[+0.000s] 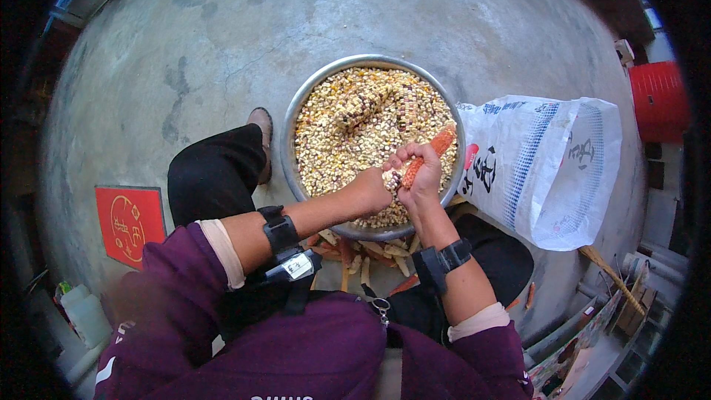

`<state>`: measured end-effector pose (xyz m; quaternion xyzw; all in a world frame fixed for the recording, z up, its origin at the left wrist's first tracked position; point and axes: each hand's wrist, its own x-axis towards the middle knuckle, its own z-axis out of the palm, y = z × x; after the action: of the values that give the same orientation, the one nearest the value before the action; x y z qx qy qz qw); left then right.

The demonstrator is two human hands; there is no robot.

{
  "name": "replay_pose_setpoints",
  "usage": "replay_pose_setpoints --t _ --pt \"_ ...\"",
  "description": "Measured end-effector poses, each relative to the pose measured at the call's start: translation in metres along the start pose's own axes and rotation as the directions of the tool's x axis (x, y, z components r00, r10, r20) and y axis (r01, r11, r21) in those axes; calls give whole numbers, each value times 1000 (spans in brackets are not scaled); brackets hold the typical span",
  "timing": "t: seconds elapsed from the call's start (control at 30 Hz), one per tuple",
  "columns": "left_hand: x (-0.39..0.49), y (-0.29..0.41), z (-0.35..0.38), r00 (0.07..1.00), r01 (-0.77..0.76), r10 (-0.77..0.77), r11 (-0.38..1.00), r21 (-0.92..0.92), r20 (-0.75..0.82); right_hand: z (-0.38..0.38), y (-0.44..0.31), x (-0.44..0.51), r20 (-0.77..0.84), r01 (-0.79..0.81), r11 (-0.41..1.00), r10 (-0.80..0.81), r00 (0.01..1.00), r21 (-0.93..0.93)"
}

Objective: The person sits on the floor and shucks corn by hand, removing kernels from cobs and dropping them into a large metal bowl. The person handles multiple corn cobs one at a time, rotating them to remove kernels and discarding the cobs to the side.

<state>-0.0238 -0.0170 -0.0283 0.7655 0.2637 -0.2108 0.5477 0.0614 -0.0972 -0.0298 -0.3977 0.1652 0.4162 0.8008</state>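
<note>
A wide metal basin (293,178) full of loose pale, yellow and dark corn kernels (328,144) stands between the knees. Over its near right part my two hands meet. My right hand (425,169) grips a bare reddish corn cob (439,144), tilted up to the right. My left hand (371,191) is closed around an ear of corn with kernels on it (392,179), pressed close against the cob; my fingers cover most of that ear. Farther back on the kernels lie a speckled ear of corn (364,106) and a second ear (407,108).
Stripped cobs (377,253) lie heaped below the basin's near rim. A white woven sack (533,172) rests right of the basin. A red printed board (130,225) is at left on the concrete floor (233,28). At far right are a red container (660,101) and a broom (611,278).
</note>
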Motion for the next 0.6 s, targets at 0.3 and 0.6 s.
replay_pose_setpoints --t 0.3,0.6 --pt "-2 19 -17 970 223 -179 925 -309 165 5 5 -2 -8 47 997 -46 999 69" --pt "-13 28 -20 970 157 -63 897 -414 234 -6 2 5 11 27 988 -29 1000 150"
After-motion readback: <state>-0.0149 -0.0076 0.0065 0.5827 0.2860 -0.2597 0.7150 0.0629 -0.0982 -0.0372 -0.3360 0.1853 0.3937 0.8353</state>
